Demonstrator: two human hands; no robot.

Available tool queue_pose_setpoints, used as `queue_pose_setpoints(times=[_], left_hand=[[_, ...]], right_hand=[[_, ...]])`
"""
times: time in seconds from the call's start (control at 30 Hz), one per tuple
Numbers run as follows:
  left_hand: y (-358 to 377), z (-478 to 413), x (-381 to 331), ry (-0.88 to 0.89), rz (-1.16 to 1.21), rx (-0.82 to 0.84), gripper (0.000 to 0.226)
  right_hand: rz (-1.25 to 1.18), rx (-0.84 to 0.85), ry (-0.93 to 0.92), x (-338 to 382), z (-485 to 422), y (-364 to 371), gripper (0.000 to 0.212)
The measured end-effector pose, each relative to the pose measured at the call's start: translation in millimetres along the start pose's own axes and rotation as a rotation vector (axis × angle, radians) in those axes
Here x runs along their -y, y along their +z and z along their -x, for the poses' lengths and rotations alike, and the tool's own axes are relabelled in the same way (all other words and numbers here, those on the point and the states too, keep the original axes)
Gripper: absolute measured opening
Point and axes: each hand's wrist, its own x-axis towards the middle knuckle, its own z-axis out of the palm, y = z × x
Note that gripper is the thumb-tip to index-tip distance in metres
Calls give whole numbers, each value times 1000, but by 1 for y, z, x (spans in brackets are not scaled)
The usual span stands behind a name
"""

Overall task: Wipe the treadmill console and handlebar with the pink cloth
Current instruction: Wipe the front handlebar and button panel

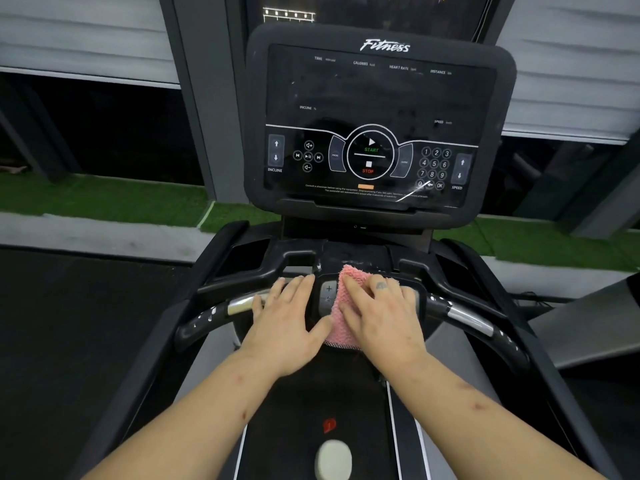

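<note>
Cloth: pink cloth (343, 332) on the middle of the handlebar (467, 317), below the console (377, 98).
Right hand (379, 317): fingers straight, pressing flat on the cloth.
Left hand (285, 318): fingers straight, flat on the handlebar.

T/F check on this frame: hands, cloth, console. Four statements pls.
1. The right hand presses the pink cloth flat on the middle of the handlebar. True.
2. The left hand grips a spray bottle. False: it lies flat on the handlebar to the left of the cloth and holds nothing.
3. The cloth lies on the console screen. False: it is down on the handlebar, below the console.
4. The console shows a green START label above a red STOP label. True.
</note>
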Motion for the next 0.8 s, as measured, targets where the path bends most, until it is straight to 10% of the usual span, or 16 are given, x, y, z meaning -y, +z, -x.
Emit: queue_pose_setpoints(times=[0.8], left_hand=[[2,1,3,18,8,-4,91]], right_hand=[[-40,31,15,-9,3,-1,53]])
